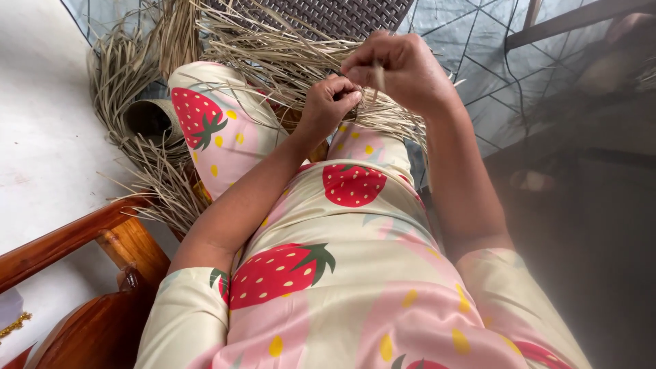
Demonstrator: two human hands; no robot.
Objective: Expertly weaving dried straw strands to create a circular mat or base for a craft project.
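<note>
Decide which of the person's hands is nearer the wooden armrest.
Left. The left hand works the dried strips above the knees, on the wooden armrest's side; the right hand is farther across.

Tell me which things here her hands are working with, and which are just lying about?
In use:
- left hand and right hand, pinching dried palm strips
- one strip in the right hand

Lying about:
- woven roll
- loose strips on the floor
- wooden chair arm

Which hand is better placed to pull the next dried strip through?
Probably right. The right hand already pinches a dried leaf strip between its fingers, raised above the weave. The left hand is curled down against the loose strips on the lap, apparently bracing them.
</note>
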